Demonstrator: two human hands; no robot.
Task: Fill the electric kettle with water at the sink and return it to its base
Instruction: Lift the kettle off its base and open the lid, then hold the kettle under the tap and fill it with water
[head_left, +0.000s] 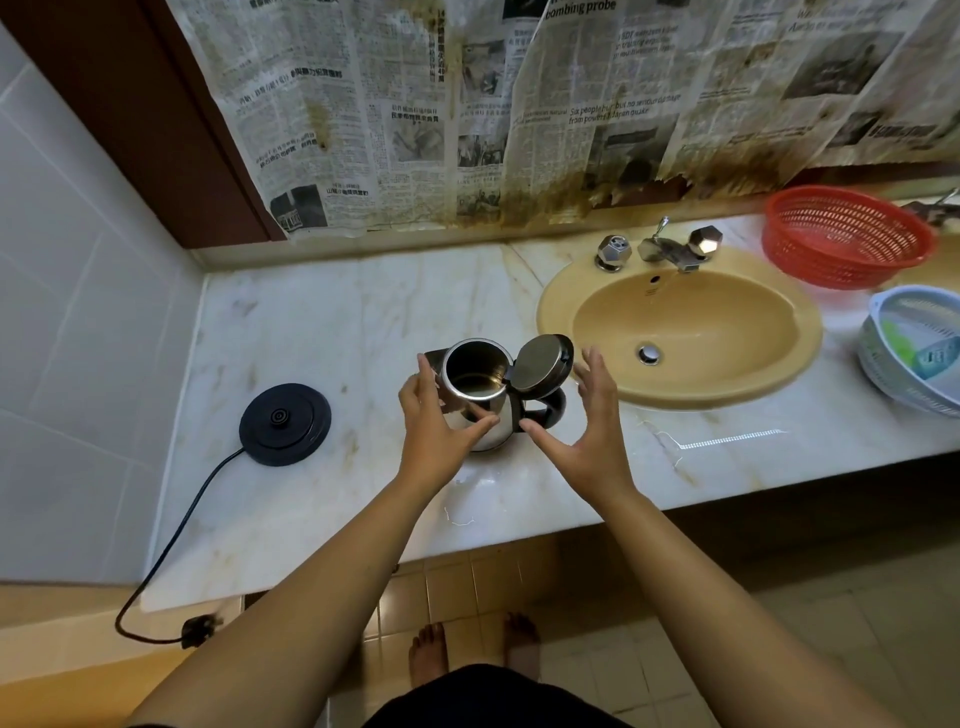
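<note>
Base (285, 423) at 9 o'clock on the countertop (363, 312), its cord running off the edge. Centre: lid-open kettle (485, 395), left hand (434, 421) grasping its body; right hand (587, 431) spread, near the partly hidden handle. Sink (680, 332) at 2 o'clock; white colander (914, 348) cropped.

Bare desk (363, 322) stretches ahead and left of the hands; only the black base (284, 423) sits left, sink (685, 332) right.

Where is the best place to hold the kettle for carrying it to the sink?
Probably the black handle of the kettle, taken from the right by the right hand: it loops out toward that open hand, below the raised lid.
</note>
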